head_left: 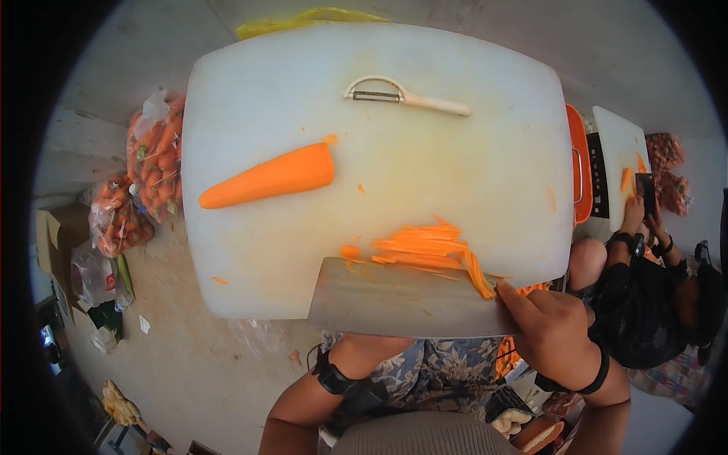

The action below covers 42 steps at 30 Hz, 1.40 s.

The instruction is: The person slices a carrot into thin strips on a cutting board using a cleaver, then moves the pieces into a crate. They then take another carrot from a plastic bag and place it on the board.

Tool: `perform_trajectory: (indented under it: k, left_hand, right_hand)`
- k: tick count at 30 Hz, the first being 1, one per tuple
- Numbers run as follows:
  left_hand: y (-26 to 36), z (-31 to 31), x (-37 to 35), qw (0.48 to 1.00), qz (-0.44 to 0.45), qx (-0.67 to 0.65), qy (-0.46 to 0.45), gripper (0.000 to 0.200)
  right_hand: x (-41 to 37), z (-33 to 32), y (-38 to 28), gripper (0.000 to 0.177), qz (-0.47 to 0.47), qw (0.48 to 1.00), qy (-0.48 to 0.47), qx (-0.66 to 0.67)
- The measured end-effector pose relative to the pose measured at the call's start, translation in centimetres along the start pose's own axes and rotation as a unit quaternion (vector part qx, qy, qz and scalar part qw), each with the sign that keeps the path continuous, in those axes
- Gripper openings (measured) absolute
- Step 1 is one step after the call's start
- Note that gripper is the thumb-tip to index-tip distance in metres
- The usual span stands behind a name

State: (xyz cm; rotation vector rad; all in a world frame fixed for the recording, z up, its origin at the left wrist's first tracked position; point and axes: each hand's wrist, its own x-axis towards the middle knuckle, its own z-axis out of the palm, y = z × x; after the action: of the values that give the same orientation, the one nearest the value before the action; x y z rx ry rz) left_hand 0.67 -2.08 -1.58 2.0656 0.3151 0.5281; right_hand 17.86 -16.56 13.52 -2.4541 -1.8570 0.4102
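Observation:
My right hand (552, 331) grips a broad cleaver (402, 299) at its right end, index finger laid along the blade. The blade lies flat across the front edge of a white cutting board (485, 167). Carrot strips (421, 246) are piled along its far edge, and a few hang onto the steel. My left hand (371, 350) reaches in under the cleaver; its fingers are hidden. A peeled carrot (269, 177), its thick end cut, rests on the board's left side. Behind it sits a white peeler (406, 98).
Bags of carrots (159, 155) stand on the floor at left, near a cardboard box (61, 239). An orange container (580, 163) is at the board's right. Beyond it, another person (652, 303) handles a knife at a second cutting board (622, 148). Yellow plastic (311, 17) shows behind the board.

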Motion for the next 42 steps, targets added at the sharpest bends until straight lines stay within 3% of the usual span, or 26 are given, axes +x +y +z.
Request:
perform_trajectory:
  k: [4,8,11,13,19,23,29,31,34,35,37,38,40,42]
  left_hand:
    - [0.2,-0.3,-0.3,0.998,0.013,0.052,-0.016,0.041]
    - [-0.1,-0.2,-1.0,0.975,0.008,0.163,-0.151,0.057]
    - [0.0,-0.3,-0.9,0.964,0.006,0.187,-0.189,0.066]
    - [0.3,-0.8,-0.1,0.978,0.026,0.154,-0.139,0.067]
    - [0.7,-0.9,-0.2,0.999,0.002,0.044,-0.010,0.040]
    - [1.1,-0.9,0.7,0.999,0.005,0.030,0.027,0.028]
    - [1.2,-1.3,1.8,0.992,0.066,0.092,0.048,0.027]
    - [1.3,-1.2,1.8,0.975,0.121,0.173,0.072,0.027]
    - [1.4,-1.2,1.9,0.971,0.122,0.193,0.074,0.026]
    - [1.3,-1.3,1.9,0.970,0.123,0.194,0.075,0.026]
    - [1.1,-1.4,2.0,0.981,0.098,0.156,0.064,0.026]
    - [1.1,-1.3,1.8,0.981,0.098,0.156,0.065,0.026]
    - [1.0,-1.0,1.2,0.991,0.045,0.113,0.060,0.026]
    - [0.7,-0.8,0.8,0.992,0.049,0.099,0.059,0.027]
  right_hand:
    - [0.2,-0.4,-0.2,0.051,0.003,1.000,-0.012,0.000]
    - [0.2,-0.7,-0.1,0.052,-0.003,1.000,-0.022,0.021]
    - [0.2,-0.5,-0.1,0.054,0.001,1.000,-0.019,0.011]
    - [0.4,-0.7,-0.1,0.053,-0.007,1.000,-0.025,0.008]
    - [0.7,-0.9,0.0,0.050,0.001,0.999,-0.045,0.008]
    - [1.4,-1.0,-0.1,0.047,0.017,0.998,-0.064,0.022]
    - [3.4,0.8,-0.2,0.028,0.022,0.998,-0.055,0.029]
    - [4.6,1.5,0.0,0.020,-0.006,0.997,-0.046,0.067]
    - [5.5,2.0,-0.2,0.018,-0.020,0.997,-0.018,0.076]
    - [5.2,2.1,-0.3,0.018,-0.021,0.997,-0.017,0.076]
    - [4.4,2.1,-0.6,0.061,-0.001,0.997,-0.067,0.040]
    - [4.3,1.7,-0.7,0.061,-0.002,0.997,-0.067,0.039]
    - [4.0,0.6,-1.1,0.038,-0.025,0.999,-0.026,0.024]
    - [3.3,-0.3,-1.2,0.043,-0.023,0.999,-0.034,0.025]
